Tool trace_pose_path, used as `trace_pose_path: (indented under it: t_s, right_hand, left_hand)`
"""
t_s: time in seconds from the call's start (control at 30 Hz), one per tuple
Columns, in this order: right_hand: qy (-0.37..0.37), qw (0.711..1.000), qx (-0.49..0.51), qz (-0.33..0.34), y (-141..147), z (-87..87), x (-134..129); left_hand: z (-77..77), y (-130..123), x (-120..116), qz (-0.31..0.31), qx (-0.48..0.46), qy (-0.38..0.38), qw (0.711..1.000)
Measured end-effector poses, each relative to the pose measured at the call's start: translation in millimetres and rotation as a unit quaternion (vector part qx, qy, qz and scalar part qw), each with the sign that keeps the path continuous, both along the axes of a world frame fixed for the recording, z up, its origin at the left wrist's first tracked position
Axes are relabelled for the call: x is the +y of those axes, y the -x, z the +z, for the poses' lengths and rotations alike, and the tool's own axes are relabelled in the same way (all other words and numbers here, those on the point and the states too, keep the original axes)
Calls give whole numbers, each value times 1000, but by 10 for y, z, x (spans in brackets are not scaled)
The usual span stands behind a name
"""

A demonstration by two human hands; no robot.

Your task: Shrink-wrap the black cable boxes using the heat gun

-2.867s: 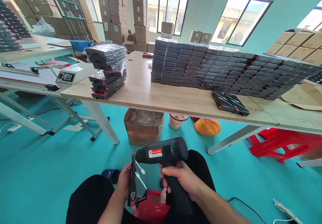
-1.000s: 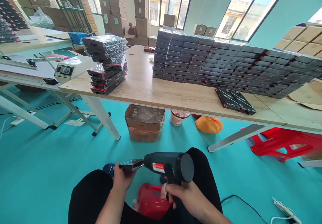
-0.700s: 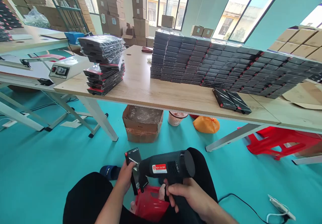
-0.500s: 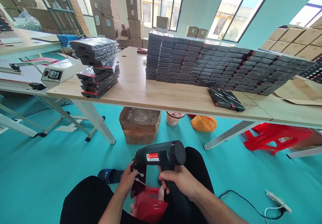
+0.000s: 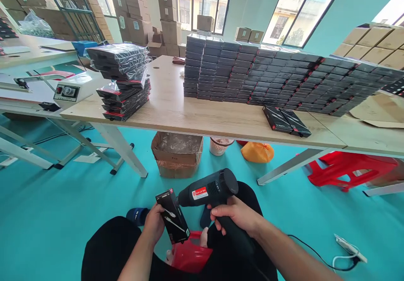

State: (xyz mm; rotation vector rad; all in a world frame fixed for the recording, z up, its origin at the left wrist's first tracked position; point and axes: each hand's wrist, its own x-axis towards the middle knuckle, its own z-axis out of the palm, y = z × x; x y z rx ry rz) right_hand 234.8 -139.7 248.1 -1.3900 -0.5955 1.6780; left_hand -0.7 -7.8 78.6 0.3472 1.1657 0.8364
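Note:
My right hand (image 5: 235, 216) is closed around the handle of a black heat gun (image 5: 210, 188) with a red and white label. Its nozzle points left, right beside the upper edge of a slim black box (image 5: 173, 218) printed with a white cable. That box is gripped along its left edge by my left hand (image 5: 154, 222), its printed face turned up toward me. Both are held above my lap, over a red plastic stool (image 5: 192, 253).
A wooden table (image 5: 202, 117) spans ahead, bearing a wall of black boxes (image 5: 252, 72), two loose boxes (image 5: 285, 121) and a film-wrapped stack (image 5: 121, 81). Beneath stand a carton (image 5: 176, 157), a basket (image 5: 220, 145) and an orange bag (image 5: 257, 151). A power strip (image 5: 350, 247) lies right.
The box has turned so its printed face shows more fully and now sits left of the nozzle. The heat gun has shifted slightly right and tilted, its nozzle lower.

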Motion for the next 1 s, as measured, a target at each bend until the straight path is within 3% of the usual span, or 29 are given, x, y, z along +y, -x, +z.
trace_pose_path:
  t_s: [0.27,0.43,0.57,0.7,0.8,0.9,1.0]
  right_hand:
    - [51,995,-11,81,35,-24,-383]
    - [80,996,-30,38,32,-81,-604]
    - [82,995,-4,48,83,-90,-644]
    - [47,999,-5,-17,54,-84,-660]
    - [53,996,54,52,-34,-26,-716]
    - [47,986,27,158,-101,48,-740]
    - [59,987,-4,153,-103,27,-629]
  left_hand:
    - [-71,102,74,29,-26,29,999]
    - [-13,88,109,47,-49,60,996]
    - [46,75,122,81,-41,81,993]
    - [126,115,93,89,-53,99,990]
    - [181,146,55,58,-118,126,983]
    - [183,161,30,7,-224,145,964]
    - [133,167,21,-34,-284,147,947]
